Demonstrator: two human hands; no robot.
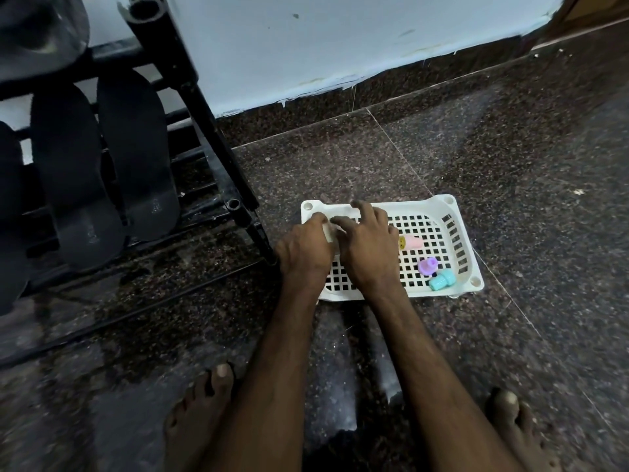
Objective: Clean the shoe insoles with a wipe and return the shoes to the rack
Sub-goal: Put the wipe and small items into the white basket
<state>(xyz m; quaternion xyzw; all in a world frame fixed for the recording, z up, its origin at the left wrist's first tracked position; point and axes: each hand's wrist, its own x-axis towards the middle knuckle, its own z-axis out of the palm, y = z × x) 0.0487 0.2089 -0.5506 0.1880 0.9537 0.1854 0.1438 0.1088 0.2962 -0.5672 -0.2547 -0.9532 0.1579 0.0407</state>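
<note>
Both hands are inside a white perforated basket (452, 212) on the floor. My left hand (304, 248) and my right hand (367, 247) meet over a small white item (329, 233), likely a wipe or its pack, which is mostly hidden by the fingers. Both hands pinch it at the basket's left side. Two black sandals (78, 178) (139, 155) stand sole-outward on the black shoe rack (207, 120) at the left. A third dark sole (10, 216) shows at the left edge.
Small pink (413, 242), purple (427, 266) and teal (442, 280) plastic pieces lie in the basket's right half. Dark speckled granite floor (510, 148) spreads to the right. A pale wall (306, 46) runs behind. My bare feet (200, 413) (520, 434) are at the bottom.
</note>
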